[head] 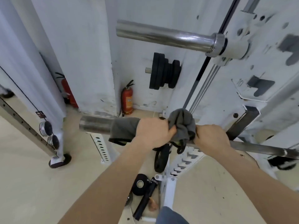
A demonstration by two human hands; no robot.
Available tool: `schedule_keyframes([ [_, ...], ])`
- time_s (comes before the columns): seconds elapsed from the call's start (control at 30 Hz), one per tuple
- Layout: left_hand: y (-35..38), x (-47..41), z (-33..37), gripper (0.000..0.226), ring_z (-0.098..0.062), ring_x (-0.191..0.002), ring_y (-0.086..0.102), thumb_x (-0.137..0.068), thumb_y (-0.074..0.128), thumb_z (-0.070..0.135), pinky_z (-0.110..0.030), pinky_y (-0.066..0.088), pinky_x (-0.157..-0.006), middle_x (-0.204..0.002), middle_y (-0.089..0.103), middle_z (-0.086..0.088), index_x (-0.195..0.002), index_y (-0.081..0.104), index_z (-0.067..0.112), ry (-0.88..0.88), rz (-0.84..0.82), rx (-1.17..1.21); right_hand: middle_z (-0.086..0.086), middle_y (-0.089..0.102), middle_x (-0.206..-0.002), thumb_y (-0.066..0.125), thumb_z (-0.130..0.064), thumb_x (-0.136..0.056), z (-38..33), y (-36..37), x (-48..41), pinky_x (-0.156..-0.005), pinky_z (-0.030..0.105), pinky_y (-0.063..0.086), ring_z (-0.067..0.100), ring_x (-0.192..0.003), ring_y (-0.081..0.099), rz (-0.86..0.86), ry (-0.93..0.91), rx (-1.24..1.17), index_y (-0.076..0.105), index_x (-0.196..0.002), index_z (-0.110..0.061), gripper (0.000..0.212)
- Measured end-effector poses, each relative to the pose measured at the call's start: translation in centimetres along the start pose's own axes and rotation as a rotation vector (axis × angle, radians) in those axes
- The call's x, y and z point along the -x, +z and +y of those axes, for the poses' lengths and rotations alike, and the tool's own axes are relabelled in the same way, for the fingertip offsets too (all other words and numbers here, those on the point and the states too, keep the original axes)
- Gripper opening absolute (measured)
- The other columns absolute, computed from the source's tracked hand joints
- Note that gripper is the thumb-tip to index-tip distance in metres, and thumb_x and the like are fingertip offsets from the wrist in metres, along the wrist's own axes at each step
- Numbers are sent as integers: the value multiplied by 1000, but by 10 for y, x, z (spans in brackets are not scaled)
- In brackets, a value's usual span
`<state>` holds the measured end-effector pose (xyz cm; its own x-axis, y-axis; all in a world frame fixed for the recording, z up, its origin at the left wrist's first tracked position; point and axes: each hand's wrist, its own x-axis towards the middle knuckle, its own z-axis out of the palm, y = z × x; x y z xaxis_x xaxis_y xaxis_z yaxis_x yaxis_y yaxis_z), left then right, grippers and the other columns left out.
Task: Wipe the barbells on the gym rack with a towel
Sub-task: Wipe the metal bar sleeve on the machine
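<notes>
Left hand: the left hand (152, 132) is curled shut over the grey cloth towel (181, 125), pressing it around the lower steel barbell (95, 126); the fingers wrap over the top of the thick sleeve.
Right hand: the right hand (210, 136) is closed around the thinner shaft of the same bar, just beside the bunched end of the towel and touching it.
Towel: one flat part is wrapped on the sleeve to the left of the left hand; the rest is bunched up between the two hands, with a dark edge hanging below the bar.
Lower barbell: it lies roughly level across the white steel gym rack (258, 81); its bare left end sticks out free over the floor.
Upper barbell: a shiny chrome barbell sleeve (163, 35) sits higher on the rack, well apart from both hands.
Open room: the pale floor (32, 183) left of the bar end is open; black weight plates (163, 73) hang near the wall behind.
</notes>
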<state>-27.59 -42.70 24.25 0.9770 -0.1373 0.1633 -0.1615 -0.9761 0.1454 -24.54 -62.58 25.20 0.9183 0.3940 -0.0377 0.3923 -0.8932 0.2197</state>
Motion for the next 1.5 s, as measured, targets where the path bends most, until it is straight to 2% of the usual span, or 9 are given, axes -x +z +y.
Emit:
schedule_keyframes([
  [0.17,13,-51,3,63,-27,-92,57,-87,19,63,-41,45,-86,-104,64,-8,-102,62,20,-52,-508,211,5,52,-53,32,-27,-86,-7,14,16,-58,35,40,30,-53,50,339,-55,-9,50,-58,-14,36],
  [0.33,7,-16,5,53,-23,-70,53,-95,24,56,-31,34,-61,-71,53,-1,-77,57,19,-66,-161,102,10,60,-89,31,-30,-93,-5,35,31,-79,44,39,34,-90,56,397,-70,15,62,-92,-5,40],
  [0.43,-6,4,-35,48,-23,-70,52,-95,25,53,-30,33,-62,-69,50,-1,-72,51,20,-168,-84,23,11,63,-106,36,-33,-91,-5,38,37,-88,47,37,34,-102,55,421,-86,-69,60,-112,-5,42],
  [0.6,-33,23,-142,55,-33,-105,58,-96,25,51,-37,38,-81,-118,63,-16,-112,61,12,-502,-234,-99,0,65,-102,36,-54,-92,2,20,28,-93,44,42,27,-96,59,209,-66,-256,64,-115,-17,52],
  [0.77,-27,3,-136,51,-32,-113,53,-98,21,45,-40,38,-94,-131,56,-15,-122,55,16,-431,-479,-34,-8,60,-102,71,-42,-83,11,-27,-2,-64,28,50,12,-78,59,-298,12,-566,61,-106,-26,29],
  [0.97,3,-34,-4,51,-26,-91,56,-97,23,48,-33,40,-74,-103,64,-8,-112,61,17,-68,-453,143,-8,49,-95,84,-57,-56,8,-30,-15,-60,28,41,12,-83,53,-283,-111,-339,47,-100,-27,65],
  [1.1,18,-61,52,50,-25,-76,56,-95,21,49,-38,48,-75,-70,54,0,-74,56,19,52,-543,199,-1,42,-115,80,-66,-51,17,-16,-5,-89,34,40,20,-107,48,-188,-124,-201,40,-120,-20,92],
  [1.3,16,-82,75,30,-27,-78,51,-100,33,26,-39,45,-79,-91,61,-16,-76,47,15,183,-744,317,0,9,-156,80,-35,-72,45,-45,-11,-87,21,40,21,-134,34,-244,-292,-281,6,-152,-23,109],
  [1.5,5,-65,45,45,-29,-100,59,-94,36,56,-34,43,-78,-113,65,-9,-114,58,23,135,-673,227,-6,43,-137,82,-52,-64,40,-54,-37,-99,36,44,15,-120,47,-543,-434,-280,28,-142,-23,99],
])
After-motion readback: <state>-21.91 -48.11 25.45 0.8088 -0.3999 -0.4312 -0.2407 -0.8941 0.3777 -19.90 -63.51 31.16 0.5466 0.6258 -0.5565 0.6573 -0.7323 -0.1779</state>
